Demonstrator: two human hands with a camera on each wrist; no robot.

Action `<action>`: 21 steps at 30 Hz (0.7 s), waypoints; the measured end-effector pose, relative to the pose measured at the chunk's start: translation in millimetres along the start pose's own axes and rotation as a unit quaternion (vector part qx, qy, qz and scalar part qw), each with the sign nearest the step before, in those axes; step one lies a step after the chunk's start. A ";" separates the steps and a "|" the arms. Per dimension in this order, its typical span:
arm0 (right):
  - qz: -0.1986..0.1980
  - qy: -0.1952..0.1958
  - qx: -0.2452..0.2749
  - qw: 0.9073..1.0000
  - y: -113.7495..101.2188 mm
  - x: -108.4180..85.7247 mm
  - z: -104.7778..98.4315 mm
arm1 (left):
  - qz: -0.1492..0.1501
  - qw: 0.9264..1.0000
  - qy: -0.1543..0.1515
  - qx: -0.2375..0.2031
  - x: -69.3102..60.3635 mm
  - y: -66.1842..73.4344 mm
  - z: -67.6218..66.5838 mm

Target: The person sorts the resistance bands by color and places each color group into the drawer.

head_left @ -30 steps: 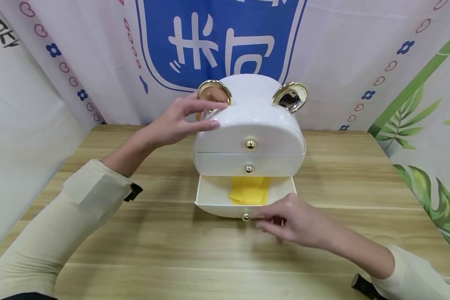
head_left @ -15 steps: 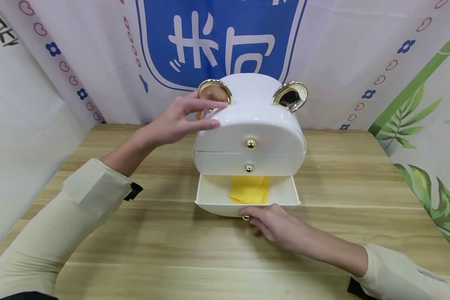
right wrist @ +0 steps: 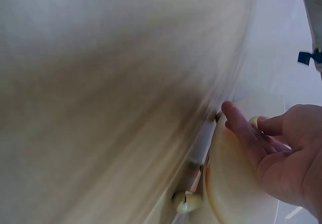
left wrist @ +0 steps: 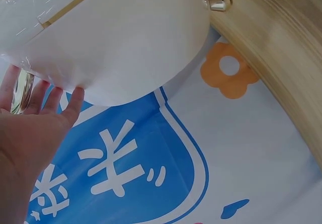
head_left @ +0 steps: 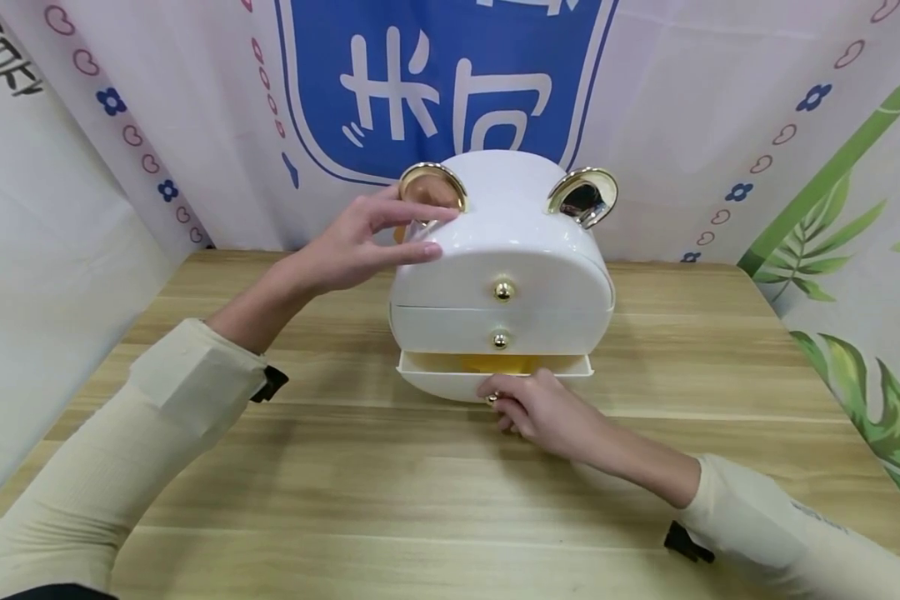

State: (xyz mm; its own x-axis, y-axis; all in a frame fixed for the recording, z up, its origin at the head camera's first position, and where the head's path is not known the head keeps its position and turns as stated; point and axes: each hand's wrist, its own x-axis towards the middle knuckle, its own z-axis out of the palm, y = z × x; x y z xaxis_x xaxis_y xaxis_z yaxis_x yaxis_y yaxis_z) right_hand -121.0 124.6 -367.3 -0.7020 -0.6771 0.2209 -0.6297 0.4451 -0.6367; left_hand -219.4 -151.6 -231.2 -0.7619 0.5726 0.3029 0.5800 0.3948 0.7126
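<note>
A white storage box (head_left: 506, 229) with gold ears and gold knobs stands on the wooden table. Its bottom drawer (head_left: 431, 385) is partly pulled out, and a strip of yellow paper or cloth (head_left: 487, 364) shows inside. My right hand (head_left: 551, 421) pinches the small gold knob (head_left: 492, 399) on that drawer. In the right wrist view, thumb and fingers meet around the knob (right wrist: 254, 122). At the box's upper left my left hand (head_left: 356, 242) rests, its fingers spread against the shell beside the left ear (head_left: 429, 185). The left wrist view shows those fingertips touching the white side (left wrist: 136, 38).
Two upper drawers with gold knobs (head_left: 503, 290) are closed. Behind the box hangs a printed curtain (head_left: 667, 125) with a blue sign. The wooden tabletop (head_left: 390, 508) extends in front and to both sides. A short metallic foot (left wrist: 219, 2) sticks out beneath the box.
My right hand has taken hold of the bottom knob and pushed the drawer inward, so less of the yellow piece shows. The left hand has stayed on the box.
</note>
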 end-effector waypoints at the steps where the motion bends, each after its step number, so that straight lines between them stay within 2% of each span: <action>1: 0.003 -0.002 0.001 1.000 0.8 1.9 -1.0 | 0.001 1.000 0.000 0.000 0.0 0.1 -0.1; 5: 0.012 -0.008 -0.004 1.000 3.9 6.2 -3.7 | 0.006 1.000 0.001 -0.001 0.0 0.8 -0.8; 17: 0.003 -0.011 -0.012 1.000 9.2 8.1 -4.6 | 0.017 1.000 -0.004 0.009 0.5 1.5 -2.2; 21: 0.000 -0.009 -0.016 1.000 9.1 7.6 -3.9 | 0.014 1.000 0.004 0.008 1.5 -0.1 -1.0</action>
State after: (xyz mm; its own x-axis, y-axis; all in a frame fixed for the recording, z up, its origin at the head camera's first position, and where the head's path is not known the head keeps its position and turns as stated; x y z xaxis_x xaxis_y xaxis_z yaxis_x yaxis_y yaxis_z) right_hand -133.5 125.9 -368.5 -0.6960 -0.6877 0.2064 -0.6399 0.4638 -0.6126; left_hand -220.8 -151.5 -230.2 -0.7476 0.5781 0.3271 0.6051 0.3898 0.6942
